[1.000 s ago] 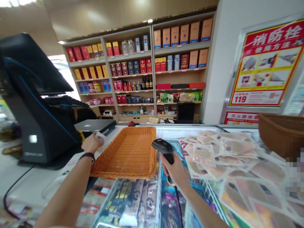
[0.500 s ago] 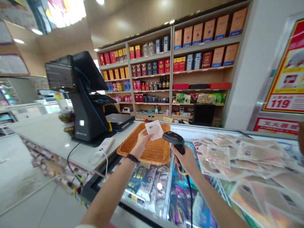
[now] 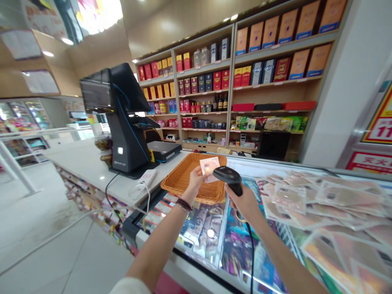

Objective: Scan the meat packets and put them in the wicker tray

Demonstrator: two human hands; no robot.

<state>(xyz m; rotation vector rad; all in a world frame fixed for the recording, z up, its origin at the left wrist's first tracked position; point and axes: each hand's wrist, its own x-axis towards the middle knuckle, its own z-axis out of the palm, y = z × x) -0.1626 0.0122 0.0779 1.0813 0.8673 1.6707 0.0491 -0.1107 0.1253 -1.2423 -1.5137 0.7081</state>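
Observation:
My left hand (image 3: 196, 179) pinches a small, flat, pale packet (image 3: 211, 166) by its lower left edge, above a wicker basket (image 3: 177, 176). A patch of light from the scanner falls on the packet's printed face. In my right hand (image 3: 244, 201) is a black handheld barcode scanner (image 3: 228, 175), its head pointing left and close to the packet. The scanner's cable (image 3: 251, 253) hangs down toward me. Right of my right hand, many flat clear packets (image 3: 318, 196) lie in an overlapping pile on the glass-topped case.
A black checkout terminal (image 3: 127, 126) and a flat grey device (image 3: 164, 150) stand on the white counter at left. A white box with a cable (image 3: 147, 178) lies near the counter edge. Bagged goods (image 3: 199, 228) show under the glass. Shelves of boxes (image 3: 202, 83) line the back.
The view has turned left, so the scene sits further right. The scanner's light now shows on the packet. Both hands keep their holds.

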